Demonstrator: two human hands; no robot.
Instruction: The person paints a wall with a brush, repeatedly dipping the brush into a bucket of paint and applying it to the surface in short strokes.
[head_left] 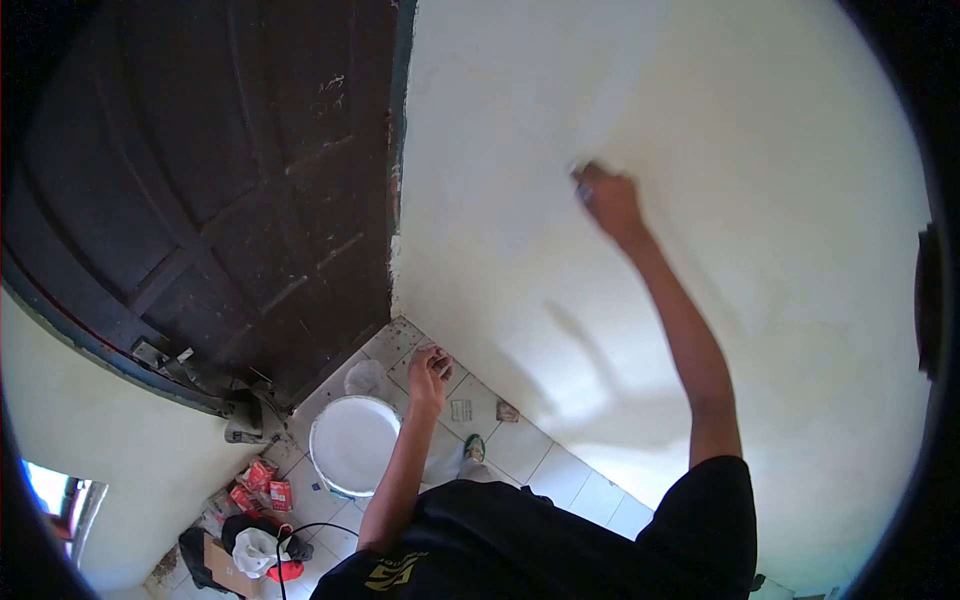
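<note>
My right hand (610, 200) is raised against the pale wall (800, 200), its fingers closed round a small object at the wall surface that is too small and blurred to name. My left hand (431, 372) hangs lower, over the tiled floor, with its fingers curled in; whether anything is between them is too small to tell. Just left of that forearm stands a round white bucket (353, 446) with white content. A clear plastic bag (364, 377) lies behind the bucket.
A dark panelled door (220, 180) fills the upper left. Red packets (262, 483), a white cloth (256, 552) and a cardboard piece (228, 568) lie at the lower left. A black cable (318, 525) runs beside them. One foot (474, 448) shows on the tiles.
</note>
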